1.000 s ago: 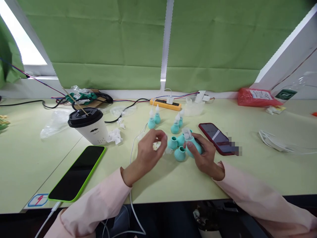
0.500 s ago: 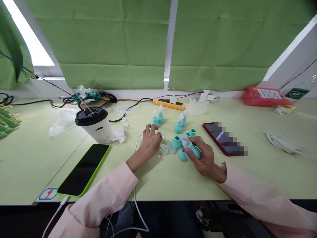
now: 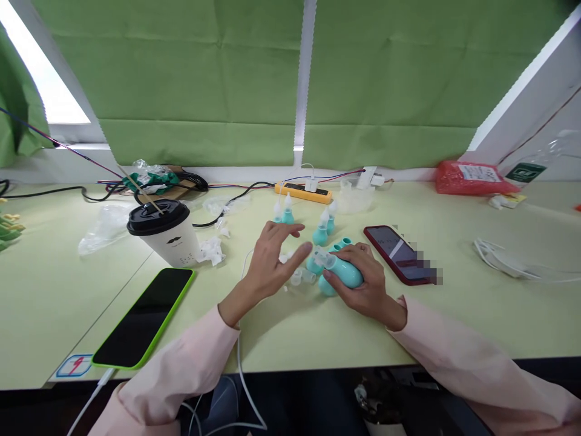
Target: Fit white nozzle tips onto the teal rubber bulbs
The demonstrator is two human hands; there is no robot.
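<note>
My right hand [image 3: 363, 280] is wrapped round a teal rubber bulb [image 3: 347, 274], tilted with its clear plastic fitting [image 3: 322, 257] pointing left. Left of it, my left hand [image 3: 275, 260] hovers with thumb and fingers apart and nothing visible between them. Small clear plastic parts [image 3: 302, 277] lie on the table just below the left fingers. More teal bulbs [image 3: 327, 287] sit under and behind the held one, partly hidden. Farther back stand several teal bulbs with clear pointed tips, among them one bulb [image 3: 320, 235] in the middle and another [image 3: 287, 215] behind my left hand.
At left are a black-lidded paper cup [image 3: 175, 242], a green-cased phone [image 3: 144, 318] and crumpled tissue [image 3: 211, 251]. A red-cased phone [image 3: 399, 254] lies at right. Behind are a yellow power strip [image 3: 304, 193] and a red package [image 3: 472, 179]. A white cable [image 3: 240, 357] hangs over the front edge.
My left hand has lifted from the table, its fingers opening and turning towards the held bulb. My right hand has tilted the bulb, its fitting now pointing left. The view has shifted slightly.
</note>
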